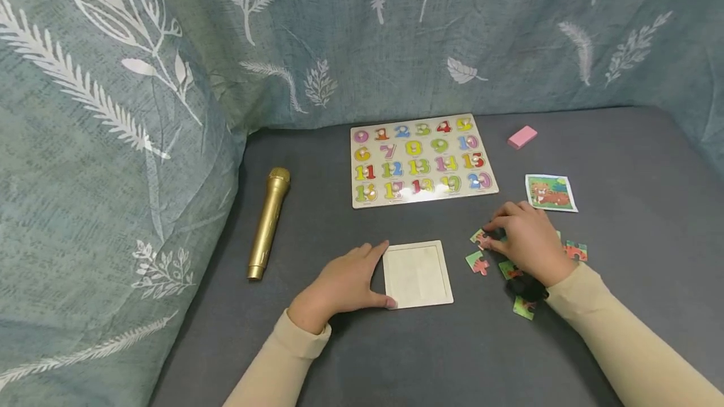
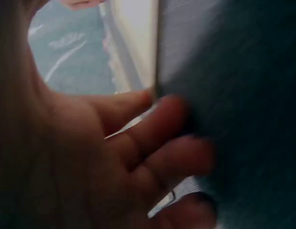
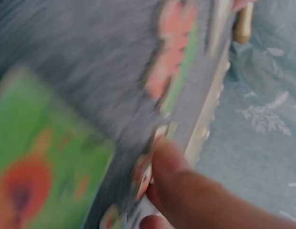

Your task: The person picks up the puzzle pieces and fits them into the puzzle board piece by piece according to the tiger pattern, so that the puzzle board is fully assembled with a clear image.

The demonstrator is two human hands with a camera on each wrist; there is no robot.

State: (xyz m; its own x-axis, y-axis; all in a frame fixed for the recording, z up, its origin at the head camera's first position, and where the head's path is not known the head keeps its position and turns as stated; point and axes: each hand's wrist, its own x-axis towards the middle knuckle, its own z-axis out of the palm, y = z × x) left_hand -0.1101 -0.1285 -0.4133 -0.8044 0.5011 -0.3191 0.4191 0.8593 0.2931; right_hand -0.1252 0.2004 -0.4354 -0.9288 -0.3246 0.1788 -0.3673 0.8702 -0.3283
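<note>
A shallow wooden puzzle tray (image 1: 418, 274) with a raised rim lies bare on the dark table. My left hand (image 1: 346, 278) rests at its left side, thumb at the near corner and index finger at the far corner; the left wrist view shows fingertips along the edge. Between thumb and finger, my right hand (image 1: 528, 240) pinches a small jigsaw piece (image 1: 479, 238), green and orange, low over the table. Just nearer lies another jigsaw piece (image 1: 478, 263). Several more pieces lie under and around the right hand, partly hidden, including a green one (image 1: 523, 308) and a red one (image 1: 577, 250).
A number puzzle board (image 1: 415, 162) stands across the back. To its right are a pink block (image 1: 522, 137) and a square picture card (image 1: 552, 193) with animals. A gold microphone (image 1: 268, 223) lies at the left. Leaf-patterned curtain (image 1: 351, 36) borders the table.
</note>
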